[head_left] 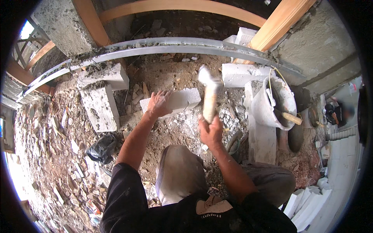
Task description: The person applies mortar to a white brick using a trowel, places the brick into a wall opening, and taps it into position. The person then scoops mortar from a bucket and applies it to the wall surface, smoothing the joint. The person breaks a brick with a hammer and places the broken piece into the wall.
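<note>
A white lightweight block (pixel 185 98) lies on the rubble in front of me, with a notch or crack near its right end. My left hand (pixel 158 104) grips its left part, fingers reaching over the far edge. To the right of the block, my right hand (pixel 211 131) is closed around the pale handle of a hammer (pixel 210 99). The hammer's whitish head points away from me and is smeared by motion, so its exact shape is unclear. White chips and crumbs lie under and beside the block's right end.
Other white blocks (pixel 101 108) stand at the left and far right. A dirty bucket (pixel 268 103) with a wooden-handled tool sits on the right. A metal rail (pixel 155 49) crosses the far side below wooden beams. A black plastic bag (pixel 101 149) lies among rubble.
</note>
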`<state>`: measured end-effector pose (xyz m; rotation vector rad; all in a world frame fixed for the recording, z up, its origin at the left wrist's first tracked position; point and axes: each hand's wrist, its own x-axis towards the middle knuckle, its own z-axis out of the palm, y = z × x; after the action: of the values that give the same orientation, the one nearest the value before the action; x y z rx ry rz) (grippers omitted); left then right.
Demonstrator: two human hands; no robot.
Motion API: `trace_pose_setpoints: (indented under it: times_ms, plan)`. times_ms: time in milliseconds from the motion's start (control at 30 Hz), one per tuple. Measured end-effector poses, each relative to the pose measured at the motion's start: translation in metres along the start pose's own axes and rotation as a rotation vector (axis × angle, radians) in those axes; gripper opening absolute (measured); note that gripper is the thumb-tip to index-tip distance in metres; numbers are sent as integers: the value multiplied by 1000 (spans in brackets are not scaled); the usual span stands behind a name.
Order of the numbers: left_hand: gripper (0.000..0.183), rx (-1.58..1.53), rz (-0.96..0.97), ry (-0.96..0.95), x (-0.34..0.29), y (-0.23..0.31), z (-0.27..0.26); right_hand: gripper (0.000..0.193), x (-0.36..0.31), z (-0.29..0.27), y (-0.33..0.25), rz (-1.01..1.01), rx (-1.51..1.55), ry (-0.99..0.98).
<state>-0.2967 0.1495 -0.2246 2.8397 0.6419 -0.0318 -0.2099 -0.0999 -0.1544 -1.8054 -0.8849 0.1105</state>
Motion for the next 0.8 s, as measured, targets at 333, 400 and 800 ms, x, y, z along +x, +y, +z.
trace_pose_setpoints:
  times_ms: [333, 400, 800]
  plan:
    - [89, 35, -16, 37, 1, -1, 7, 39, -10, 20, 40, 349, -367, -355]
    - [87, -1, -8, 7, 0, -5, 5, 37, 0, 12, -8, 198, -233, -184]
    - [95, 23, -57, -2, -3, -8, 14, 33, -2, 22, 21, 191, -341, -225]
